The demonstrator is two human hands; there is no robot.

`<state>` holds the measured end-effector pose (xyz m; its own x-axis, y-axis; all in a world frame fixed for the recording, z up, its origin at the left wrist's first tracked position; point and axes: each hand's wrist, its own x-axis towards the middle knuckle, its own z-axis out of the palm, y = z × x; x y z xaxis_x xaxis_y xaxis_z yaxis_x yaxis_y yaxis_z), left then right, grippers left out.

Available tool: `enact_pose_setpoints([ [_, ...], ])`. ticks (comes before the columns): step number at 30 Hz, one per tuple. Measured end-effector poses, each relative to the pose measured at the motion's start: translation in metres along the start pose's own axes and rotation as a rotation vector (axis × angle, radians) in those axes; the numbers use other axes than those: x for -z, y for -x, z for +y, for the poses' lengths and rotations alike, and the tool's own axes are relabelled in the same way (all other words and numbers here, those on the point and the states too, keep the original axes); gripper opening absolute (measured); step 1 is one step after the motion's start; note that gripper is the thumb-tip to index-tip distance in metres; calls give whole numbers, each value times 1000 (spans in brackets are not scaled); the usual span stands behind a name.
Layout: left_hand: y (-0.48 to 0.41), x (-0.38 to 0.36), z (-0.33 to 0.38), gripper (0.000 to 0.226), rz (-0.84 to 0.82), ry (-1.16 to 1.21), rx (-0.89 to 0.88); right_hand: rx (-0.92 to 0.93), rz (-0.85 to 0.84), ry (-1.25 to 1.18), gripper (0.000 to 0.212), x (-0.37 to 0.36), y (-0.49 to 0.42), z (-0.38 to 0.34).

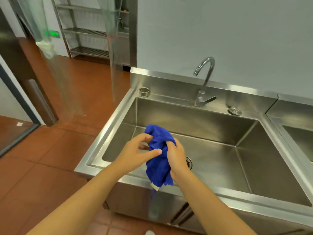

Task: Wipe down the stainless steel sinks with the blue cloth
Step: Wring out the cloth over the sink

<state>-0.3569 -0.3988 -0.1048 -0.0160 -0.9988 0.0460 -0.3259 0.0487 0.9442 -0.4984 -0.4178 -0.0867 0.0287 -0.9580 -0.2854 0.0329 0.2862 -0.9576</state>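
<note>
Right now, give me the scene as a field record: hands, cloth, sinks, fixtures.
right hand: grips the blue cloth, which is bunched
left hand: fingertips and thumb touch the cloth's left edge; grip unclear
cloth position: held up over the front of the near sink; contact with steel not evident
drain: partly hidden behind the right hand
faucet: gooseneck on the back ledge, no running water visible
second sink: only a corner in view, at the right edge
wiping: not yet begun
</note>
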Motion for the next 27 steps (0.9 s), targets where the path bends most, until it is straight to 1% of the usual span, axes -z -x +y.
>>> enact_pose_setpoints([
  [1, -17, -3, -2, 40, 2, -10, -9, 10, 2, 13, 21, -1, -13, -3],
  [3, -53, -5, -5, 22, 24, -34, -29, 28, -10, 36, 19, -1, -42, -11],
  [4, -70, -4, -7, 17, 18, -64, -42, 25, -20, 57, 17, 1, -56, -13],
  [6, -99, 0, -7, 18, -7, -125, -85, 34, -53, 117, 17, 6, -80, -22],
  [8, -123, 9, -7, 20, 15, -155, -97, 64, -86, 196, 19, 12, -106, -36],
  [9, -133, 15, -9, 22, 32, -170, -96, 76, -69, 227, 20, 16, -119, -40],
  [11, -148, 27, -15, 26, 77, -215, -79, 75, -6, 259, 23, 20, -139, -46],
  [14, -168, 46, -28, 29, 137, -253, -12, 75, 118, 231, 28, 25, -167, -49],
  [16, -182, 61, -39, 34, 177, -290, 14, 74, 214, 235, 29, 29, -184, -50],
  [18, -194, 76, -53, 37, 184, -346, 52, 48, 274, 237, 28, 32, -192, -51],
  [21, -211, 92, -72, 41, 114, -411, 101, 51, 288, 284, 28, 37, -194, -55],
  [24, -222, 91, -80, 45, -48, -456, 113, 35, 297, 282, 24, 36, -192, -63],
  [27, -224, 79, -82, 41, -216, -451, 120, 37, 295, 221, 23, 33, -185, -70],
])
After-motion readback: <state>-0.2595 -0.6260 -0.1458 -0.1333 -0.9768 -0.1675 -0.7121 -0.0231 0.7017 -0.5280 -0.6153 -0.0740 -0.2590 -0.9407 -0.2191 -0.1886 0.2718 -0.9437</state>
